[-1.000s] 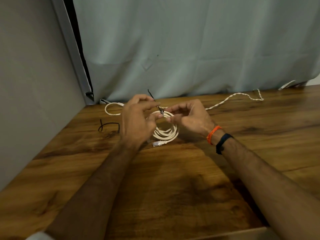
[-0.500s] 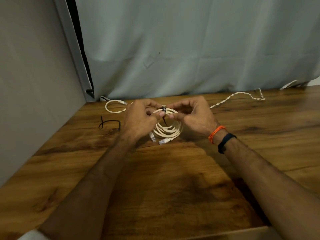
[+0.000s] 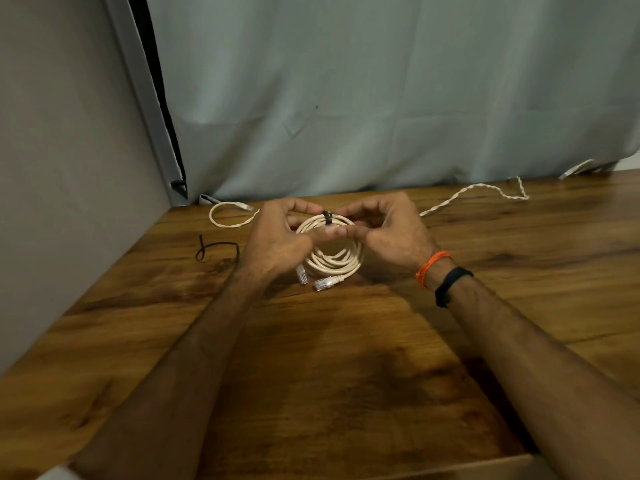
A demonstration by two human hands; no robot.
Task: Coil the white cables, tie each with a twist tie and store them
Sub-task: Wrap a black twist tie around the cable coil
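Now wrapped, twist tie (image 3: 327, 217) binds coiled cable (image 3: 334, 251); nothing legible.

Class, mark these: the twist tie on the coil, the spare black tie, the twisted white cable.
twist tie (image 3: 327, 217), head view, wrap over coil's top
spare black tie (image 3: 221, 244), head view, top bend
twisted white cable (image 3: 478, 187), head view, arch
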